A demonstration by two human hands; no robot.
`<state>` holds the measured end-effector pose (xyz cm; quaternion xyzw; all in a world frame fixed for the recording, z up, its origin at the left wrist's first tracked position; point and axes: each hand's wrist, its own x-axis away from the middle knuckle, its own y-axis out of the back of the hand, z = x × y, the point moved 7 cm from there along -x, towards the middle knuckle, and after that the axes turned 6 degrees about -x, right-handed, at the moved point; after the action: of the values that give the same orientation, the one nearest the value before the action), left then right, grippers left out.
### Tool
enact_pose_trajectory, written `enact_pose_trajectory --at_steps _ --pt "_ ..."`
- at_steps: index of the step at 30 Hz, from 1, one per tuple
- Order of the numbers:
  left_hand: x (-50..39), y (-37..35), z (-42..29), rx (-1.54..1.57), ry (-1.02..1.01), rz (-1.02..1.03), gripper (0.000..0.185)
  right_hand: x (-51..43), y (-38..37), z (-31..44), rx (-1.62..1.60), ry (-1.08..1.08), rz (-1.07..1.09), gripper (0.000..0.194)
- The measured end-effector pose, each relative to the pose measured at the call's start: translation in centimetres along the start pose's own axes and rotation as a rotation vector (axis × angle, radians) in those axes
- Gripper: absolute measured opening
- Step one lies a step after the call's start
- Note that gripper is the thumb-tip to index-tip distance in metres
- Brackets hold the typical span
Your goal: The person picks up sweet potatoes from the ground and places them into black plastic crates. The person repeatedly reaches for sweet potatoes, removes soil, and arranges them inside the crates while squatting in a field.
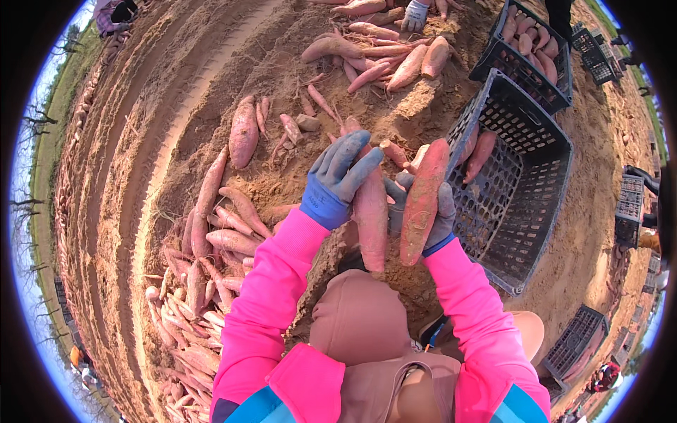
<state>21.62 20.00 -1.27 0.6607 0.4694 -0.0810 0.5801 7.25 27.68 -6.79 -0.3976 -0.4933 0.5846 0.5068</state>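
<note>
Both my hands wear blue-grey work gloves. My left hand (338, 177) grips a long sweet potato (371, 219) that hangs down from its fingers. Beside it, my right hand (443, 211) is closed around a second sweet potato (424, 203), soil stuck to its skin. The two roots are upright and apart. Just right of my right hand, a black plastic crate (545, 211) lies open, with a few sweet potatoes (480, 157) at its far left side. Smaller roots (394, 152) lie on the soil behind my hands.
A long heap of sweet potatoes (195, 285) lies at the left; another pile (381, 58) is ahead, where a co-worker's gloved hand (415, 17) reaches in. A filled crate (560, 95) adjoins the near one. More crates (576, 338) and people stand farther right. Furrowed soil (153, 158) runs along the left.
</note>
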Motion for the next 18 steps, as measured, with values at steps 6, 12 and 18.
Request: enact_pose_trajectory --at_steps 6,12,18 --pt "-1.7 -0.4 0.1 0.206 0.375 -0.091 0.059 2.9 -0.8 3.5 -0.234 0.055 0.044 0.086" --pt "7.3 -1.1 2.7 0.270 0.626 0.065 0.048 7.9 -0.2 13.3 -0.095 0.283 0.048 0.076" --pt "18.7 0.6 2.8 -0.067 0.734 0.225 0.038 11.8 14.8 21.1 0.468 0.287 -0.799 0.071"
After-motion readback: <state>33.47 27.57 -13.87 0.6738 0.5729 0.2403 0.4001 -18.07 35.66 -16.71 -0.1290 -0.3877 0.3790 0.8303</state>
